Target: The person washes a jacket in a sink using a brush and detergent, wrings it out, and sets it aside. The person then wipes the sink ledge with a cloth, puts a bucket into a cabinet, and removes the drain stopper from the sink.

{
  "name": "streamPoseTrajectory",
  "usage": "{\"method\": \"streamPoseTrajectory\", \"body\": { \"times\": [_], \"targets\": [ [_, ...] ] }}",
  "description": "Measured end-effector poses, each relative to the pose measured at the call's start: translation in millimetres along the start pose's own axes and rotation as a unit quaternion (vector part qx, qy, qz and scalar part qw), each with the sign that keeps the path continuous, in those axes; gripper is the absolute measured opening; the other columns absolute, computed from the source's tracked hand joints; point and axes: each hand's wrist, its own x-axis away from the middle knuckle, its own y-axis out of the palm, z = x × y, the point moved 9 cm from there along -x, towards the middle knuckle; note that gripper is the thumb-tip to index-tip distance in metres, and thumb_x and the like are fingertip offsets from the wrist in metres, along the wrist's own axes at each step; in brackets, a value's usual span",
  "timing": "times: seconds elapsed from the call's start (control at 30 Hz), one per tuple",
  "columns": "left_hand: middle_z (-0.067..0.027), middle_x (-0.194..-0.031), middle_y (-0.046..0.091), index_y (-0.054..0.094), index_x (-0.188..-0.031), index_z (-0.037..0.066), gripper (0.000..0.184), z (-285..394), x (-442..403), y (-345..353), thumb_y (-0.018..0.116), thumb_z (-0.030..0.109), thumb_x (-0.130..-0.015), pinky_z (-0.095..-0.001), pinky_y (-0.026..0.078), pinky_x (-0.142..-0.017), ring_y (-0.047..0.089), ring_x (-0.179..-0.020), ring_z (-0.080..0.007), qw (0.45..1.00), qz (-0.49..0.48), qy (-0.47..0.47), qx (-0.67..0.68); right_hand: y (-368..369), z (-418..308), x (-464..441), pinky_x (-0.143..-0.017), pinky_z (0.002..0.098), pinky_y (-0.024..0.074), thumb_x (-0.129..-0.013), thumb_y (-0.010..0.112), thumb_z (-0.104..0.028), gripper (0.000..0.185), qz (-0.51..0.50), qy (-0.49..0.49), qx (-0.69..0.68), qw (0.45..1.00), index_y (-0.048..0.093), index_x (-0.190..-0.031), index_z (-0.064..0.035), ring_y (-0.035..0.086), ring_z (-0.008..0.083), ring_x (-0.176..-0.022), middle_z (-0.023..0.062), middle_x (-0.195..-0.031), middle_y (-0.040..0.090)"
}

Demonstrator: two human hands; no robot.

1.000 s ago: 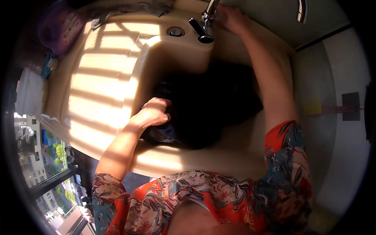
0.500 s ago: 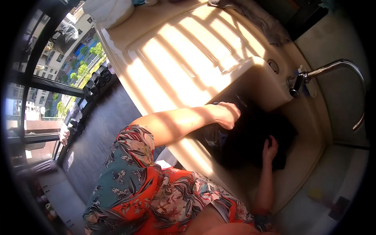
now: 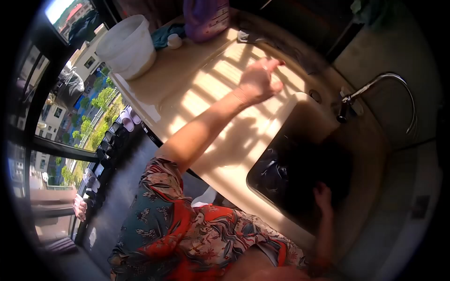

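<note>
Holds left hand [image 3: 261,83] above drainboard [image 3: 199,105], fingers parted; has right hand [image 3: 322,196] inside sink [image 3: 269,206], at dark heap [image 3: 304,164], cannot tell if gripping.

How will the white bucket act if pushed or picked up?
The bucket is probably stiff: its wall and round rim hold their shape. It looks like plastic, so likely light for its size if empty, though its contents can't be made out. It stands near the edge of the counter, so an outward push could tip it off.
</note>
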Motion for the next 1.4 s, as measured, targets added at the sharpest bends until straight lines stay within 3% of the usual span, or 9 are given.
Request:
{"method": "streamPoseTrajectory", "body": {
  "times": [0.13, 0.2, 0.33, 0.63, 0.77, 0.8, 0.93, 1.17, 1.4],
  "targets": [
    [-0.0193, -0.099, 0.062, 0.054, -0.113, -0.002, 0.055, -112.1, -80.1, -158.5, 0.063, 0.027, -0.068, -0.0305, 0.047, -0.08, 0.061, -0.09, -0.0226, 0.954, 0.193, 0.037, -0.227, 24.0, -46.7, 31.1, -0.076, 0.0278, 0.0471, -0.077, 0.063, -0.016, 0.044, -0.115, 0.029, -0.136, 0.984, 0.051, -0.118, -0.0058, 0.056, 0.0136, -0.086, 0.0075, -0.097, 0.06],
    [-0.0232, -0.105, 0.059, 0.051, -0.117, 0.0, 0.068, -179.6, -120.7, -216.2, 0.066, 0.044, -0.067, -0.0385, 0.046, -0.083, 0.057, -0.098, -0.0344, 0.858, 0.252, 0.065, -0.443, 39.4, -84.4, 53.6, -0.078, 0.0313, 0.0472, -0.078, 0.063, -0.021, 0.063, -0.219, 0.088, -0.163, 0.958, 0.034, -0.132, -0.0084, 0.057, 0.0199, -0.091, 0.0162, -0.109, 0.055],
    [-0.0127, -0.129, 0.044, 0.043, -0.125, -0.002, 0.074, -283.7, -174.5, -235.1, 0.075, 0.028, -0.065, -0.0329, 0.036, -0.096, 0.043, -0.117, -0.0246, 0.981, 0.152, -0.107, -0.052, 97.4, -106.8, 34.6, -0.09, 0.0348, 0.0415, -0.067, 0.066, -0.037, 0.087, -0.248, -0.007, -0.013, 0.969, 0.025, -0.134, 0.0017, 0.05, 0.0328, -0.107, 0.0252, -0.122, 0.046],
    [-0.0088, -0.109, 0.055, 0.058, -0.106, -0.001, 0.042, -374.8, -202.4, -222.6, 0.072, 0.017, -0.071, -0.0296, 0.04, -0.087, 0.052, -0.099, -0.0179, 0.941, 0.082, -0.267, 0.191, 131.8, -109.6, 8.3, -0.086, 0.0369, 0.0433, -0.066, 0.07, -0.026, 0.086, -0.298, -0.039, -0.012, 0.954, 0.024, -0.135, -0.0052, 0.053, 0.0325, -0.103, 0.0198, -0.111, 0.055],
    [-0.0075, -0.093, 0.061, 0.066, -0.092, 0.0, 0.022, -306.2, -182.2, -181.4, 0.068, 0.016, -0.076, -0.0286, 0.042, -0.082, 0.055, -0.088, -0.0164, 0.947, 0.055, -0.207, 0.239, 110.4, -104.1, 3.5, -0.081, 0.0338, 0.0452, -0.07, 0.066, -0.027, 0.074, -0.327, -0.039, -0.078, 0.941, 0.034, -0.132, -0.004, 0.056, 0.0267, -0.097, 0.0157, -0.103, 0.059],
    [-0.0044, -0.08, 0.059, 0.065, -0.094, 0.0, 0.023, -217.0, -150.4, -170.4, 0.065, 0.017, -0.079, -0.0269, 0.044, -0.072, 0.054, -0.076, -0.0143, 0.962, -0.054, 0.071, 0.258, 102.4, -100.6, 3.3, -0.08, 0.0327, 0.0456, -0.071, 0.065, -0.027, 0.07, -0.354, -0.019, -0.1, 0.93, 0.037, -0.131, -0.0036, 0.057, 0.0247, -0.095, 0.0143, -0.102, 0.06],
    [0.0009, -0.063, 0.045, 0.064, -0.09, 0.0, 0.02, -120.8, -92.7, -159.5, 0.063, 0.019, -0.082, -0.0221, 0.036, -0.054, 0.043, -0.058, -0.0079, 0.973, 0.009, -0.158, 0.167, 43.8, -45.2, -16.5, -0.069, 0.0255, 0.046, -0.084, 0.056, -0.034, 0.046, -0.259, 0.133, -0.266, 0.919, 0.052, -0.118, -0.0039, 0.059, 0.0134, -0.088, 0.007, -0.101, 0.061],
    [0.0053, -0.055, 0.043, 0.059, -0.095, 0.005, 0.031, -19.0, -68.3, -95.8, 0.065, 0.032, -0.081, -0.0188, 0.026, -0.04, 0.037, -0.044, -0.0034, 0.976, -0.205, 0.013, -0.074, -32.9, -55.0, -17.5, -0.081, 0.0314, 0.0454, -0.093, 0.037, -0.037, 0.044, -0.002, 0.109, -0.606, 0.788, 0.049, -0.116, -0.0021, 0.054, 0.023, -0.104, 0.0121, -0.112, 0.056],
    [-0.0048, -0.073, 0.059, 0.056, -0.098, -0.001, 0.055, 76.8, -15.4, 13.1, 0.073, 0.041, -0.068, -0.0246, 0.047, -0.062, 0.056, -0.064, -0.0124, 0.885, -0.407, 0.195, -0.113, -20.3, -168.2, -69.8, -0.086, 0.0379, 0.0424, -0.095, 0.027, -0.039, 0.047, -0.002, 0.005, -0.787, 0.617, 0.049, -0.107, 0.0013, 0.052, 0.0291, -0.107, 0.0158, -0.112, 0.056]
  ]
}}
